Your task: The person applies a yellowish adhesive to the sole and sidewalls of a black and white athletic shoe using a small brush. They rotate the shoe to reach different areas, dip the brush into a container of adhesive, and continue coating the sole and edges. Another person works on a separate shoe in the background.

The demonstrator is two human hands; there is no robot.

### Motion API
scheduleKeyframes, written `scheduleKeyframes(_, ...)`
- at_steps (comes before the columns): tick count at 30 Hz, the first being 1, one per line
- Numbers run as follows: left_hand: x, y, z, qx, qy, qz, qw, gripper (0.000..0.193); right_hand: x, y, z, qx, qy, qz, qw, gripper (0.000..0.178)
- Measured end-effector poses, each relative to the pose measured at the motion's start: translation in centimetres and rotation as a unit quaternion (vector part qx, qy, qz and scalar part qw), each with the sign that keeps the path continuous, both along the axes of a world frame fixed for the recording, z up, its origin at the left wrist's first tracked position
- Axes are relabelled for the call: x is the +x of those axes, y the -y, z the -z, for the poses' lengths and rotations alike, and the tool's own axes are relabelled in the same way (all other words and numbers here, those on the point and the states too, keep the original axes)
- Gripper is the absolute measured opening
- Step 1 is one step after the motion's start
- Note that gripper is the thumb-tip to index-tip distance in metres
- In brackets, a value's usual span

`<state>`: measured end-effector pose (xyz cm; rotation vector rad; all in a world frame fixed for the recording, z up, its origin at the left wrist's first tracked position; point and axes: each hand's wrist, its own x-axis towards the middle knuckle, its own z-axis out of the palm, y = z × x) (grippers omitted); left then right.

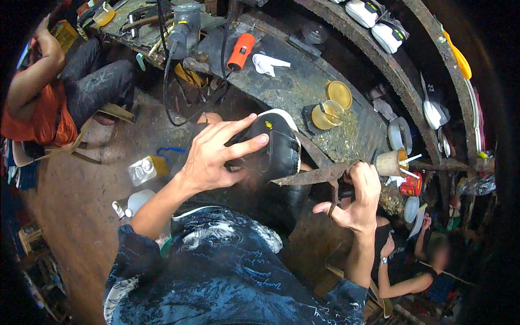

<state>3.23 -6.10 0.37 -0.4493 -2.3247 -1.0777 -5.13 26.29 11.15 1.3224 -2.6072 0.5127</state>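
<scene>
Upright in front of my lap is a black shoe with a white sole edge and a small yellow mark near its far end. My left hand lies over its left side, fingers stretched and spread, two fingertips at the upper; whether they press on it is hard to see. In my right hand is a pair of old, rusty scissors. Their blades point left across the shoe's right edge, and my thumb is by one handle loop. The shoe's near part is dark and partly hidden.
The dark bench ahead bears an orange cylinder, a white scrap, a tub of yellowish paste and its lid. Right are a cup and red can. A yellow tin stands left. Two people sit nearby.
</scene>
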Motion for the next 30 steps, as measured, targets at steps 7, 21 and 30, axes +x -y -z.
scheduleKeyframes(7, -0.3, 0.2, -0.2, -0.051, -0.021, 0.025, 0.998, 0.113, -0.2, 0.6, -0.2, -0.003, 0.002, -0.02, 1.0, 0.077)
scheduleKeyframes(21, -0.7, -0.7, -1.1, -0.034, -0.008, 0.018, 0.999, 0.098, 0.5, -0.1, -0.2, 0.019, -0.034, 0.006, 0.999, 0.072)
scheduleKeyframes(30, -1.3, -1.4, -1.5, -0.108, 0.054, 0.066, 0.99, 0.095, 2.3, -2.5, 2.2, 0.004, -0.011, 0.069, 0.998, 0.068)
